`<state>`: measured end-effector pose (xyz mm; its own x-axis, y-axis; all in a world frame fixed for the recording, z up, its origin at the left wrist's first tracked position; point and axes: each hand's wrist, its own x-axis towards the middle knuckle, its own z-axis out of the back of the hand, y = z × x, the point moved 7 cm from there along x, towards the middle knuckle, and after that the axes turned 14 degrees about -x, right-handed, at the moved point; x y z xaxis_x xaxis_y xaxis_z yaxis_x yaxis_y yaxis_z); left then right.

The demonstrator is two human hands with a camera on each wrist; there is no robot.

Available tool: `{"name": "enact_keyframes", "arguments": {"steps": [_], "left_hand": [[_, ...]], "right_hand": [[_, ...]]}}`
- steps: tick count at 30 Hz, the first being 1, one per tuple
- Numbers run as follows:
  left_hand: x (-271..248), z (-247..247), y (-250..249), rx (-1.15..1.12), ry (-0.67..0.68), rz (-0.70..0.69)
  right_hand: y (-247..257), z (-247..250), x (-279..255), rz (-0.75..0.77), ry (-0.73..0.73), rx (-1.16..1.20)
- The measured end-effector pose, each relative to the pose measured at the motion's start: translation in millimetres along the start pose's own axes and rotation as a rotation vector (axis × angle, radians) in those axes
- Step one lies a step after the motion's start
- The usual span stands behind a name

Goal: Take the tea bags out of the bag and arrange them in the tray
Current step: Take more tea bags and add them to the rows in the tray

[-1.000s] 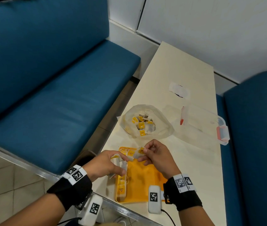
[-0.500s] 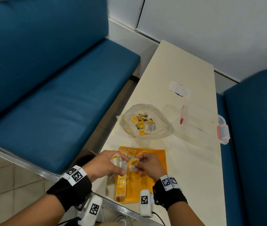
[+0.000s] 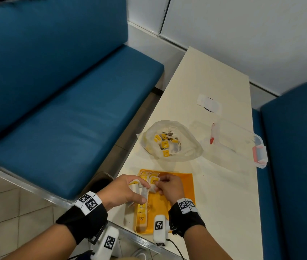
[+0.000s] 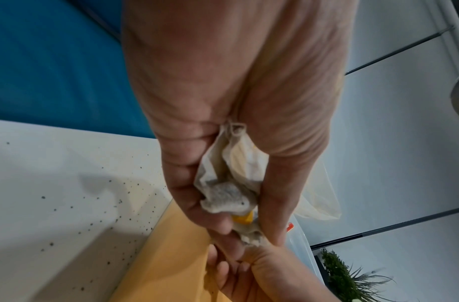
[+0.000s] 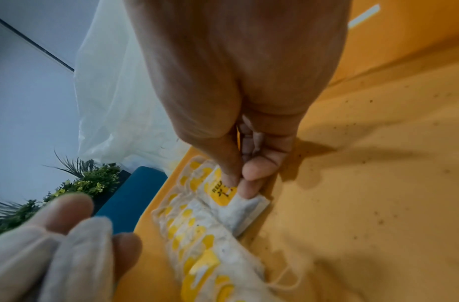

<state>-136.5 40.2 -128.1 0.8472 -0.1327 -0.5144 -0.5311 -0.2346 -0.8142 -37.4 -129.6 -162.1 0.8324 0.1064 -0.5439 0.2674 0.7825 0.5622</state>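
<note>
Currently right hand [image 5: 239,114] fingers pinch one tea bag [image 5: 239,202] at tray [image 3: 184,186] left row; left hand [image 4: 223,143] clutches a bunch [image 4: 228,183]. Risk: loose strings snagging, dragging placed bags askew.

A long cream table [image 3: 201,87] stands between two blue benches, its near end speckled with dark crumbs. On it, nearest the person, lies an orange tray [image 3: 184,186]; just beyond that sits a clear plastic bag [image 3: 190,147] of tea bags, and to the bag's right a clear box [image 3: 240,143] with red clips, close to the table's right edge. Farther along, apart from the rest, lies a small white wrapper [image 3: 209,103].
</note>
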Motion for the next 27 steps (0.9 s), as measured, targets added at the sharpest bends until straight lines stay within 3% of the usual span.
{"name": "enact_keyframes", "arguments": {"steps": [7, 14, 19, 23, 27], "left_hand": [[0, -1, 0, -0.014, -0.004, 0.007], [-1, -1, 0, -0.032, -0.001, 0.012], [2, 0, -2, 0.025, 0.006, -0.017], [3, -6, -2, 0.063, 0.041, -0.045], [1, -17, -4, 0.096, 0.101, -0.055]], "right_hand": [[1, -1, 0, -0.046, -0.096, 0.061], [0, 3, -5, -0.05, -0.087, 0.077], [34, 30, -41, 0.207, -0.185, -0.019], [67, 27, -72, 0.435, 0.019, 0.009], [77, 20, -78, 0.488, 0.121, -0.084]]}}
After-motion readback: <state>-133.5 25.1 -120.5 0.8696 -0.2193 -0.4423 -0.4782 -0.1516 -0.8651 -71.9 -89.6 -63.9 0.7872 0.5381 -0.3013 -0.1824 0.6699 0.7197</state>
